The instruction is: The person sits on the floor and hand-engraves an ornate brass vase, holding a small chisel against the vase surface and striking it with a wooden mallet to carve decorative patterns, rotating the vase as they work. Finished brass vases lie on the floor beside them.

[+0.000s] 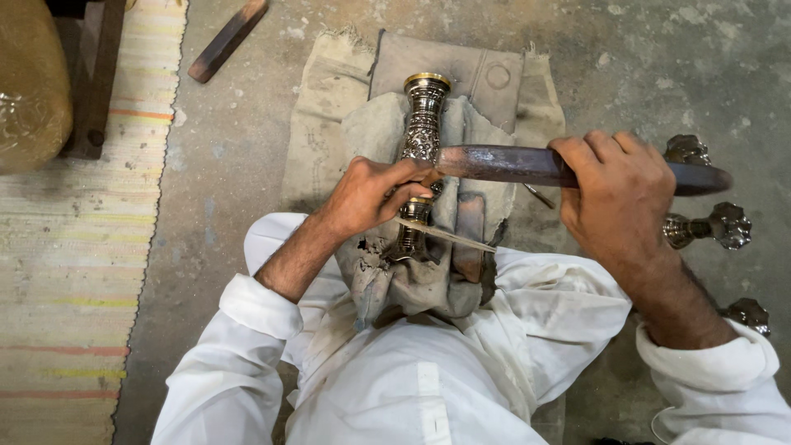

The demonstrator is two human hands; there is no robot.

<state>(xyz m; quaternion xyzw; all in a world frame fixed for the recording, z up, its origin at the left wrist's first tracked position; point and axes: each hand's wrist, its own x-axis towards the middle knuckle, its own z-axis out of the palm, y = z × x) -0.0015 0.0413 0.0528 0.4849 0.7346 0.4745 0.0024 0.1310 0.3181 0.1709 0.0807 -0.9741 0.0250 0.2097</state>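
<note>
A dark silver metal vase [423, 132] with engraved floral patterning and a brass-gold rim is lying on grey-beige cloth [375, 132], a brown-black rusty metal file [511, 165] crossing it, while white sleeves [247, 330] are showing beside a pastel-striped woven rug [74, 272].

Striped rug [74, 247] left; wooden bar [227, 39] on concrete floor [239, 140]; ornate metal pieces [710, 226] right.
</note>
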